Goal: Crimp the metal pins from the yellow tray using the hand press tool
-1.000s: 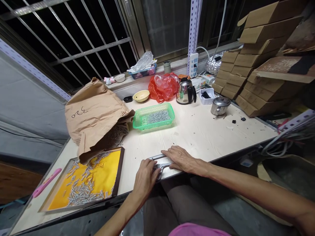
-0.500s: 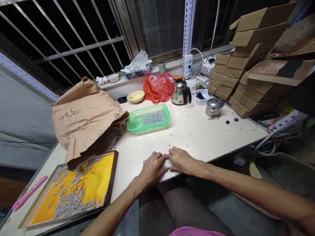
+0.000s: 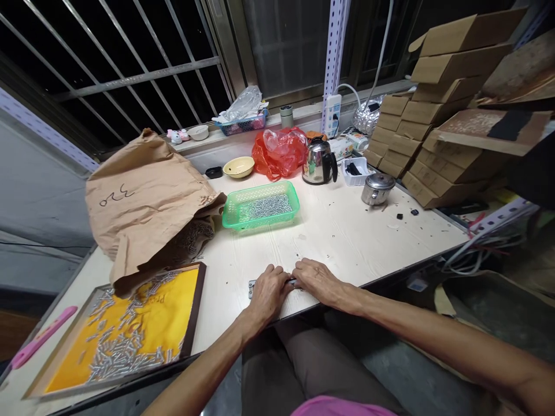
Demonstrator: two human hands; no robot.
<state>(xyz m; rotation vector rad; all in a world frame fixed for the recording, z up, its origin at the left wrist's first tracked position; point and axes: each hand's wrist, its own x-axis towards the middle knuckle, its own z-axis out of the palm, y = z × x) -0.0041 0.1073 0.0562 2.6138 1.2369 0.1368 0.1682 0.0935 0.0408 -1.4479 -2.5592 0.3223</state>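
Observation:
Both my hands rest side by side on a flat metal tool (image 3: 252, 286) at the near edge of the pale table (image 3: 347, 231). My left hand (image 3: 269, 293) lies over its left part with fingers curled down on it. My right hand (image 3: 315, 279) covers the right part, fingers pressed on it. Only a grey end of the tool shows left of my left hand. A green plastic basket (image 3: 261, 206) of small metal pieces sits beyond my hands. A yellow framed tray (image 3: 121, 330) strewn with small metal pieces lies at the left.
A brown paper sack (image 3: 143, 202) lies open beside the tray. A kettle (image 3: 318, 162), a steel pot (image 3: 377, 189), a red bag (image 3: 278, 151), a yellow bowl (image 3: 238, 167) and stacked cardboard boxes (image 3: 437, 127) stand at the back and right. A pink strip (image 3: 39, 337) lies far left.
My left hand slid forward and up onto the metal tool, covering most of it. My hands now lie closer together. The view shifted slightly, so objects sit further left.

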